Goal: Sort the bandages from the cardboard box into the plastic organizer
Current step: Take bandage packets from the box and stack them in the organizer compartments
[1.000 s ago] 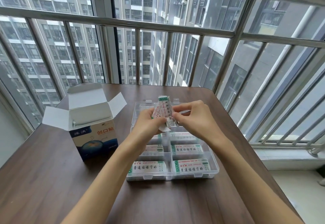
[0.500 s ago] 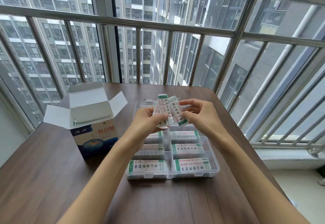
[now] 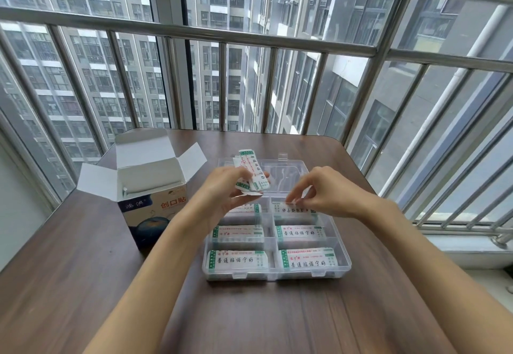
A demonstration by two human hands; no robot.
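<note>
clear glossy plastic organizer (image 3: 342, 266), wood-grain table (image 3: 277, 320)

One head-worn camera looks forward and down, close over the table (image 3: 83, 270), facing the window railing (image 3: 249, 37).

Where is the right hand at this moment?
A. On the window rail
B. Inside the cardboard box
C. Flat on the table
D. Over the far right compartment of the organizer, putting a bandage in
D: the right hand pinches a bandage at the far right compartment of the plastic organizer, away from the cardboard box.

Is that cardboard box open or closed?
Open: the cardboard box stands upright with its top flaps spread outward; what is inside cannot be told.
</note>
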